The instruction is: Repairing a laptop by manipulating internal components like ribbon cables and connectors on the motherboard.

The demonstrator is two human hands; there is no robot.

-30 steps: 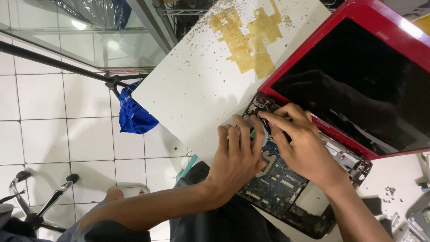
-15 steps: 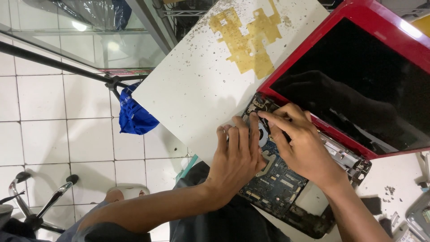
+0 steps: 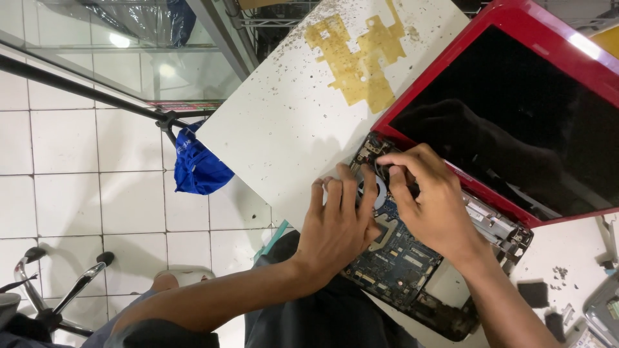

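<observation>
A red laptop (image 3: 516, 16) lies open on a white table (image 3: 277, 135), its dark screen (image 3: 516, 129) facing up. The base has no cover, so the blue circuit board (image 3: 400, 258) shows. My left hand (image 3: 335, 232) rests flat on the base's near corner, fingers together and pointing at the round grey cooling fan (image 3: 379, 191). My right hand (image 3: 432, 206) curls over the base by the hinge, its fingertips pinching at the fan's upper edge. What exactly the fingertips grip is hidden.
A yellow patch of residue (image 3: 358, 58) marks the speckled tabletop. A blue bag (image 3: 196, 164) hangs at the table's edge over white floor tiles. A black pole (image 3: 84, 90) crosses the upper left. Small black parts (image 3: 532, 293) lie at the lower right.
My left hand has slid slightly away from the right one, and the round fan now shows between them. The right fingertips have stayed at the fan's edge.
</observation>
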